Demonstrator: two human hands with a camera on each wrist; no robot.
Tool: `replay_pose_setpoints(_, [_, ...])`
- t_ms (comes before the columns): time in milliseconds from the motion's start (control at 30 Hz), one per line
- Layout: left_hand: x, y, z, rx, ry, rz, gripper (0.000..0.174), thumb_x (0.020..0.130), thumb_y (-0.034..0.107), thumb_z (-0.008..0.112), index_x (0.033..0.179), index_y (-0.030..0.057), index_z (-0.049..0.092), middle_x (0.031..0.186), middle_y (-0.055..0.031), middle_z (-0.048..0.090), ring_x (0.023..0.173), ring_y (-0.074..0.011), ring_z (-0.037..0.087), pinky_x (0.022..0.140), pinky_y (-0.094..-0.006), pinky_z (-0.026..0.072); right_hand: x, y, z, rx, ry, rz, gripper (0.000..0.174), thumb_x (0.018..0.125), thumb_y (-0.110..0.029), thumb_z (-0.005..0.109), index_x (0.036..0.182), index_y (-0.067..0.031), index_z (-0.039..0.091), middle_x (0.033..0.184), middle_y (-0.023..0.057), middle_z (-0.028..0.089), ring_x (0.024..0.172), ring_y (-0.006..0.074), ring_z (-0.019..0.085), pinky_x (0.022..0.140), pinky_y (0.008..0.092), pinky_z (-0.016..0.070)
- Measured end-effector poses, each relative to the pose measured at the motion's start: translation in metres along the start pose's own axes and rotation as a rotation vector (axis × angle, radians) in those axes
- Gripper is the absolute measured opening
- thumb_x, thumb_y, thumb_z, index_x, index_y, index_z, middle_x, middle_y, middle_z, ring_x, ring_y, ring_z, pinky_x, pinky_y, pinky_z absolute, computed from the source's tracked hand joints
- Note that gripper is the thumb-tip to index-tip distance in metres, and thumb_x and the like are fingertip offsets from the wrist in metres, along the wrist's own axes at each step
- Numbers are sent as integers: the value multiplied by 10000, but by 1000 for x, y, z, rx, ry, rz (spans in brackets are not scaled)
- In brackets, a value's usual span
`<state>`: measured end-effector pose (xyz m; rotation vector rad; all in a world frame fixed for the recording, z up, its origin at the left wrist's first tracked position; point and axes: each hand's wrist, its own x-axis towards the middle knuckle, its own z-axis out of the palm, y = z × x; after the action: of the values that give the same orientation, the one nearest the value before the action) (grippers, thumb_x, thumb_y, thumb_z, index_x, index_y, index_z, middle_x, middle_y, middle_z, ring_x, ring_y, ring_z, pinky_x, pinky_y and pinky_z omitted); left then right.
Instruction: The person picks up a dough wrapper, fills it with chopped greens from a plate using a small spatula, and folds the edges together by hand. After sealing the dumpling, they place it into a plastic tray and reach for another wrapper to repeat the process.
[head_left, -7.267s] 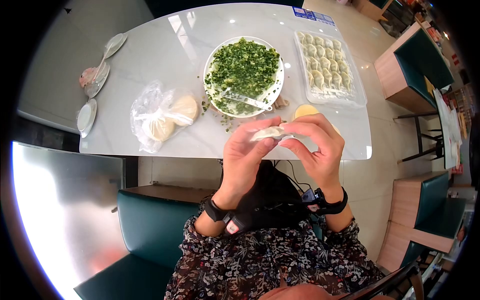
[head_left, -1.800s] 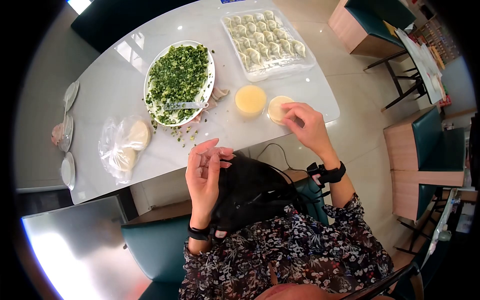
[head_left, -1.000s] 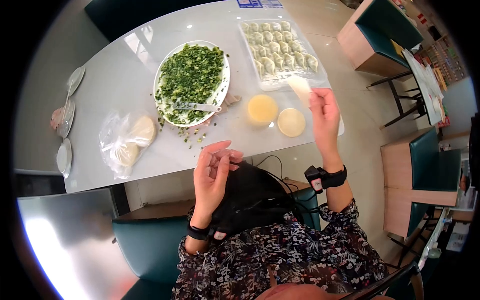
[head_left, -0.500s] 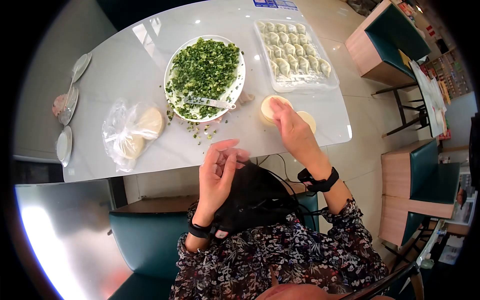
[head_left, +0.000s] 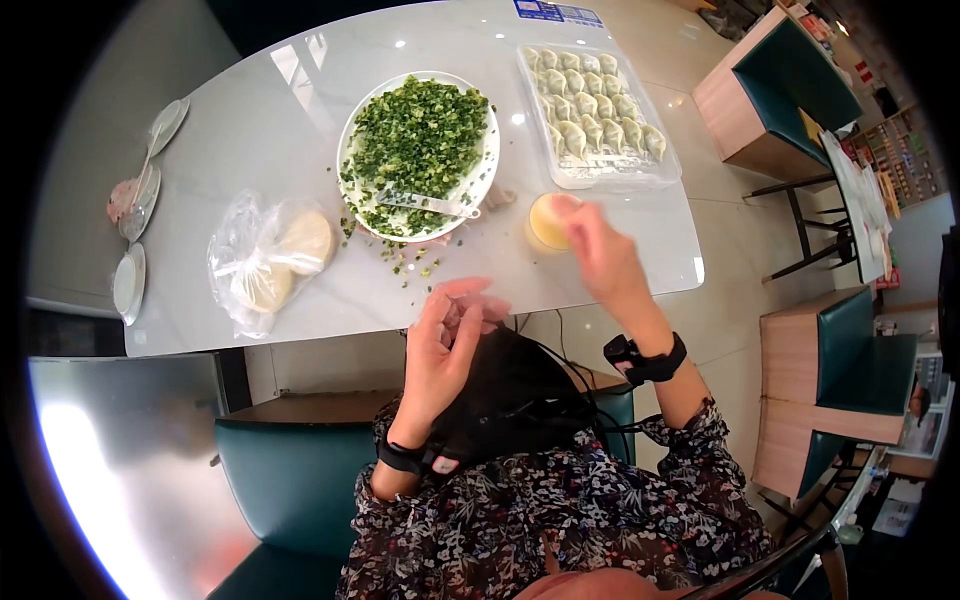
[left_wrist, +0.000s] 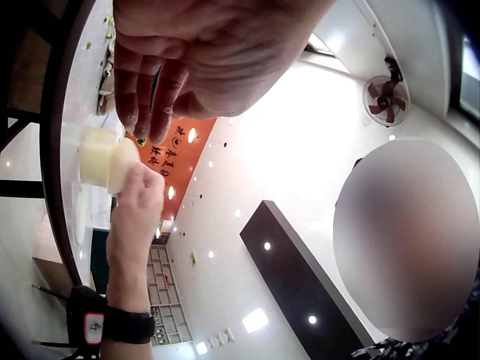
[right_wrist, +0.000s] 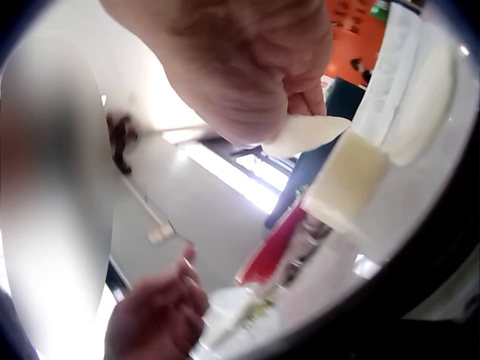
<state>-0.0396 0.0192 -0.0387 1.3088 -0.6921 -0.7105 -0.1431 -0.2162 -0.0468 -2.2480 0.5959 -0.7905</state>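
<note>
In the head view my right hand (head_left: 608, 255) is over a short pale-yellow cylinder (head_left: 545, 225) near the table's front edge. Its fingers pinch a thin round dumpling wrapper (right_wrist: 307, 135), whose edge overlaps the cylinder's top in both wrist views. Whether the cylinder is a cup or a stack does not show. My left hand (head_left: 440, 350), at the front edge, holds nothing, its fingers loosely bent and flecked with green in the left wrist view. Beyond, a white plate (head_left: 494, 165) bears chopped green filling (head_left: 425, 130) and a flat metal spreader (head_left: 430, 204).
A clear plastic tray (head_left: 625, 180) with rows of folded dumplings (head_left: 590, 100) stands at the right. Tied plastic bags (head_left: 270, 255) with pale dough rounds lie at the left. Small dishes (head_left: 130, 285) line the left edge. Green scraps (head_left: 415, 262) lie before the plate.
Earlier both hands pinched a dumpling. The right hand then lifted a wrapper off the table and brought it left over the yellow cylinder. The left hand has stayed loosely bent near the edge.
</note>
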Motion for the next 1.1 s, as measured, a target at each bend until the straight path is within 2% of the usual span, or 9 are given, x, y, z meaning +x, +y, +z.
replay_pose_setpoints(67, [1,0,-2,34,14,14,301,1131,147,432,1358,-20,537,1154,-138,714,1082,-195,688,912,-313,554,-2,5,12,-294,34,-501,131,1037,-120,594,1157,-69,588,946,184,702,894,385,708,728,406,562])
replay_pose_setpoints(200, [10,3,-3,-34,69,101,522,1150,374,297,1408,-25,514,1414,-180,594,1359,-278,558,1125,-423,447,-2,-49,-17,-68,-73,-161,152,944,-28,679,1094,-51,664,965,172,696,856,344,694,728,405,547])
replay_pose_setpoints(267, [19,-2,0,-229,79,66,617,1138,475,284,1448,-17,490,1479,-170,547,1399,-286,516,1166,-456,408,-4,-80,-20,-27,-92,-234,121,929,-19,692,1045,-49,677,954,159,693,824,334,684,705,396,543])
replay_pose_setpoints(300, [20,-3,-1,-218,97,74,617,1138,475,284,1448,-17,490,1479,-170,547,1399,-286,516,1166,-456,408,-4,-89,-17,-8,-101,-287,91,914,-10,705,995,-47,690,944,145,690,792,323,674,682,388,539])
replay_pose_setpoints(367, [20,-3,-1,-780,-130,-128,610,1145,451,282,1518,-8,435,1504,-134,540,1369,-256,552,1164,-417,432,-5,-96,-1,18,-108,-312,84,905,-13,711,980,-48,693,926,136,686,781,326,669,671,388,533])
replay_pose_setpoints(467, [6,3,-1,-907,-55,-262,582,1145,422,309,1535,1,406,1507,-132,535,1364,-245,557,1148,-424,456,-3,-101,17,21,-136,-327,107,888,-28,722,989,-55,703,912,117,672,786,332,661,669,401,521])
replay_pose_setpoints(567, [-4,13,-9,-859,50,-269,552,1142,378,323,1530,-3,415,1508,-149,533,1359,-245,561,1131,-428,473,8,-110,24,56,-204,-348,118,889,-66,736,1004,-66,713,942,103,670,826,319,659,694,410,521])
replay_pose_setpoints(767, [-22,20,-33,-897,201,-170,531,1122,324,361,1504,-36,442,1512,-185,530,1373,-296,545,1134,-446,458,54,-100,53,-350,-53,-406,117,865,-151,788,937,-88,722,985,32,608,931,251,624,725,400,539])
replay_pose_setpoints(1100, [-24,27,-70,-940,453,-69,584,1080,306,466,1526,-63,395,1560,-234,474,1420,-316,507,1177,-448,442,69,-108,67,-366,-210,-290,108,862,-109,768,874,-88,663,909,40,605,869,269,646,696,402,539])
